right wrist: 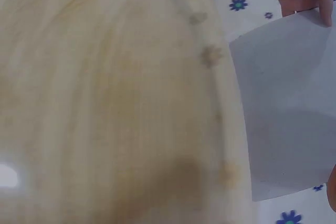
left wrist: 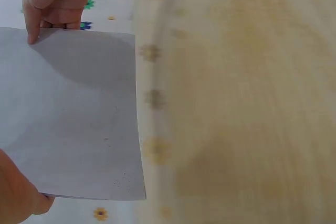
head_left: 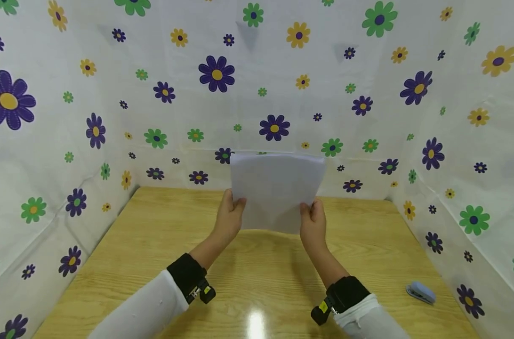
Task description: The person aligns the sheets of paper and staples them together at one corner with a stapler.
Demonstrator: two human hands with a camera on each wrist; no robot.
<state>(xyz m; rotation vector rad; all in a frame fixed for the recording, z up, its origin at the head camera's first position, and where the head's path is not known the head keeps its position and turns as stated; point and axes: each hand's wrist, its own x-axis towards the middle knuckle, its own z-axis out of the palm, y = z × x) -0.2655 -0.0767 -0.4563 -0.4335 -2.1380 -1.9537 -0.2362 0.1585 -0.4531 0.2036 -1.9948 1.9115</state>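
Remotely, I see the left hand (head_left: 229,217) pinching the left edge of the white paper (head_left: 276,193), held up over the far part of the table (head_left: 172,221); the right hand (head_left: 314,228) pinches its right edge; a blue stapler (head_left: 421,292) lies near the table's right edge.

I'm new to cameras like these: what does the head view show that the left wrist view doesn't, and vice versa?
Only the head view: the blue stapler, white sleeves and black wristbands. Only the left wrist view: dark specks on the paper. Both: the left hand and right hand gripping the paper's opposite edges, the table and flowered backdrop.
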